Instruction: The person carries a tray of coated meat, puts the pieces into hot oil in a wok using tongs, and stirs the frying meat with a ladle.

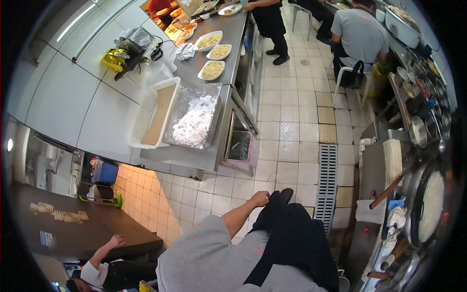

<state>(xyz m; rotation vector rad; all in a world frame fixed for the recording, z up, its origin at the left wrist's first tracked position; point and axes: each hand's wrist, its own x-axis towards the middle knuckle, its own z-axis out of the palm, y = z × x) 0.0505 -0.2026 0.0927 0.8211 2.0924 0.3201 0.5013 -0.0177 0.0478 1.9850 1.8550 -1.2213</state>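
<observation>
My left hand (261,198) hangs low beside the black apron (292,243) at my thigh, its fingers curled in, with nothing showing in them. It is nearest to the apron; whether it touches the cloth I cannot tell. My right hand is out of view. Ahead on the left, the steel counter (170,156) bears a tray (214,127) of white, flour-dusted pieces. Next to it lies a white plastic basket (146,121) with a brown bottom. Farther along stand several white dishes (212,70) of pale yellowish food.
A floor drain grate (327,185) runs along the tiled aisle. On my right, a large round pan (430,207) of pale liquid stands on the cooking line, a wooden handle (387,191) jutting out. A seated person (360,36) and a standing person (269,22) are ahead; another person (104,265) is lower left.
</observation>
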